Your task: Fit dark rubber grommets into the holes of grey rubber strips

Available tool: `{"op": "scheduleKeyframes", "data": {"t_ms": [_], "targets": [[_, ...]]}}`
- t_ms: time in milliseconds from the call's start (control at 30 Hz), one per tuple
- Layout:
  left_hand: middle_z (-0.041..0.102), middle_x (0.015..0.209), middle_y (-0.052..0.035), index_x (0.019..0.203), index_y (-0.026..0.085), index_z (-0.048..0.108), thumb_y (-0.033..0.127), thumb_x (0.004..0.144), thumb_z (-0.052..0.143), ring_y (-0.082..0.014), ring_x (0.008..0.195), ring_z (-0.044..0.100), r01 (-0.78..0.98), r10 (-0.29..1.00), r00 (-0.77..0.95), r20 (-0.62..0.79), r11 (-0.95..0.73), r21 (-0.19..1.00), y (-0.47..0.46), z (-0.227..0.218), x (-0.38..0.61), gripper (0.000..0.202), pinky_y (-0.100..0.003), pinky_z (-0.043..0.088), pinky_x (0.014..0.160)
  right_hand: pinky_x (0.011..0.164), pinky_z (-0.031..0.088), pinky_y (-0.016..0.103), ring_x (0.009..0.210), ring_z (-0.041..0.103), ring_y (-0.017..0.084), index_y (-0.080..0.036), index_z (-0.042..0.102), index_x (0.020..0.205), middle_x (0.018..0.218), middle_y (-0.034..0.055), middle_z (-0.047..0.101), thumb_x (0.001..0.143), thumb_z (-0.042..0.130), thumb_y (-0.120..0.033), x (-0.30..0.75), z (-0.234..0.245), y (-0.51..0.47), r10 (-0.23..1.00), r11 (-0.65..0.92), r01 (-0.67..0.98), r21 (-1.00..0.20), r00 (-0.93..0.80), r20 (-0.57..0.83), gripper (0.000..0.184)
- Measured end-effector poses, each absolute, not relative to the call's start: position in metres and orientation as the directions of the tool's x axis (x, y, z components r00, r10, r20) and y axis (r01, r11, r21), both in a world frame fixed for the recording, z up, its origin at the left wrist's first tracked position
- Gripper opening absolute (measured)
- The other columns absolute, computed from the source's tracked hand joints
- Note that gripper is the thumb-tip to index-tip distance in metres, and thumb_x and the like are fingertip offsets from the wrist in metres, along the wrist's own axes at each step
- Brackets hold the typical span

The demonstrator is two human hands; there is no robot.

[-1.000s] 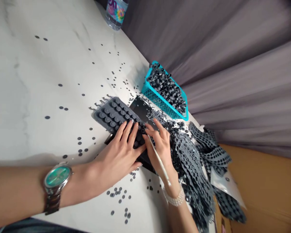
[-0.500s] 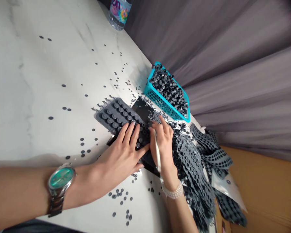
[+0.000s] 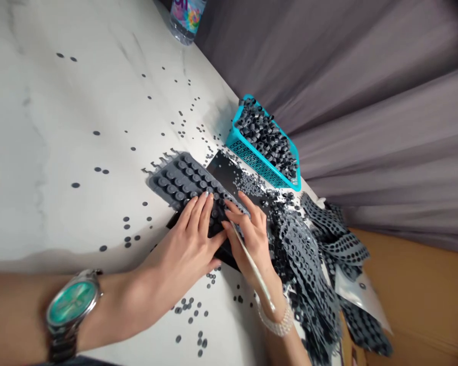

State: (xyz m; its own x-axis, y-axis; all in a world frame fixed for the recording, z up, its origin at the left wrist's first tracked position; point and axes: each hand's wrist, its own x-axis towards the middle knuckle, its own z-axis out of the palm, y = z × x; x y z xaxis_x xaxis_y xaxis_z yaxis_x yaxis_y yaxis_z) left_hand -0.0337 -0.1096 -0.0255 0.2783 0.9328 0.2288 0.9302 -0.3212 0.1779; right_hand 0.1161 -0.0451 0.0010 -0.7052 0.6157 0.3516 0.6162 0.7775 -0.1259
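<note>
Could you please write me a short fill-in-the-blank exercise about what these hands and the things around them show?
The left hand wears a ____ on its wrist.
The right hand holds a thin white stick and wears a ____ on its wrist.
The basket of dark grey tubes is ____ in colour.

Missing words: wristwatch; bracelet; turquoise.

Turquoise lattice basket (image 3: 241,147); grey studded rubber mat (image 3: 179,183); white grey-veined marble tabletop (image 3: 61,203); white stick (image 3: 252,267).

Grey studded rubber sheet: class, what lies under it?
A black board sticks out past the grey studded rubber sheet, under the left hand. The covered part of the board cannot be seen.
</note>
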Motion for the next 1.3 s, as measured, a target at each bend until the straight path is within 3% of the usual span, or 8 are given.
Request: {"op": "scheduleKeyframes", "data": {"t_ms": [133,400,567,700,967,1100,1300], "targets": [[0.048,0.143,-0.0223,0.117,0.017,0.066,0.060,0.077,0.064,-0.0415,0.139,0.034,0.933,0.931,0.290,0.220,-0.326,0.150,-0.110,-0.027,-0.034,0.060,-0.054,0.023,0.115,0.100,0.043,0.046,0.132,0.049,0.024,-0.022,0.057,0.106,0.120,0.0097,0.069,0.093,0.051,-0.014,0.116,0.000,-0.043,0.603,0.786,0.610,-0.097,-0.724,0.334,0.016],[0.053,0.139,-0.0211,0.131,0.020,0.058,0.061,0.080,0.060,-0.0411,0.135,0.040,0.939,0.934,0.296,0.198,-0.323,0.120,-0.112,-0.026,-0.032,0.066,-0.054,0.020,0.115,0.100,0.044,0.045,0.137,0.042,0.024,-0.022,0.054,0.109,0.122,0.0123,0.066,0.096,0.042,-0.011,0.109,-0.003,-0.042,0.619,0.773,0.632,-0.056,-0.730,0.290,0.021],[0.053,0.140,-0.0185,0.141,0.029,0.048,0.063,0.079,0.059,-0.0414,0.134,0.042,0.927,0.934,0.306,0.186,-0.337,0.168,-0.111,-0.027,-0.033,0.071,-0.057,0.023,0.113,0.101,0.044,0.049,0.134,0.044,0.025,-0.022,0.055,0.103,0.124,0.0130,0.063,0.096,0.042,-0.014,0.124,-0.005,-0.037,0.747,0.607,0.786,-0.115,-0.516,0.418,0.017],[0.053,0.141,-0.0173,0.143,0.031,0.044,0.063,0.078,0.061,-0.0417,0.135,0.040,0.918,0.933,0.316,0.172,-0.346,0.192,-0.111,-0.027,-0.033,0.074,-0.058,0.023,0.113,0.101,0.042,0.057,0.139,0.037,0.030,-0.020,0.058,0.097,0.120,0.0137,0.065,0.096,0.047,-0.025,0.141,-0.002,-0.031,0.844,0.482,0.861,-0.163,-0.407,0.349,0.012],[0.054,0.139,-0.0200,0.136,0.022,0.055,0.058,0.084,0.056,-0.0397,0.133,0.044,0.917,0.921,0.342,0.187,-0.370,0.146,-0.108,-0.024,-0.035,0.063,-0.055,0.024,0.113,0.103,0.042,0.049,0.135,0.044,0.025,-0.024,0.060,0.106,0.128,0.0082,0.063,0.095,0.049,-0.020,0.106,0.006,-0.035,0.702,0.696,0.702,-0.150,-0.622,0.346,0.016],[0.055,0.137,-0.0221,0.129,0.017,0.060,0.057,0.086,0.051,-0.0400,0.133,0.044,0.919,0.913,0.360,0.194,-0.383,0.096,-0.107,-0.022,-0.035,0.059,-0.054,0.022,0.114,0.102,0.043,0.047,0.133,0.047,0.024,-0.024,0.059,0.108,0.125,0.0085,0.065,0.096,0.048,-0.019,0.096,0.005,-0.033,0.677,0.721,0.683,-0.112,-0.662,0.322,0.017],[0.054,0.138,-0.0219,0.133,0.018,0.056,0.060,0.087,0.049,-0.0396,0.133,0.044,0.919,0.910,0.367,0.191,-0.386,0.074,-0.108,-0.023,-0.034,0.063,-0.054,0.021,0.114,0.100,0.044,0.044,0.133,0.046,0.023,-0.022,0.056,0.109,0.123,0.0107,0.065,0.096,0.047,-0.017,0.098,0.001,-0.028,0.633,0.760,0.645,-0.080,-0.706,0.318,0.017]]}}
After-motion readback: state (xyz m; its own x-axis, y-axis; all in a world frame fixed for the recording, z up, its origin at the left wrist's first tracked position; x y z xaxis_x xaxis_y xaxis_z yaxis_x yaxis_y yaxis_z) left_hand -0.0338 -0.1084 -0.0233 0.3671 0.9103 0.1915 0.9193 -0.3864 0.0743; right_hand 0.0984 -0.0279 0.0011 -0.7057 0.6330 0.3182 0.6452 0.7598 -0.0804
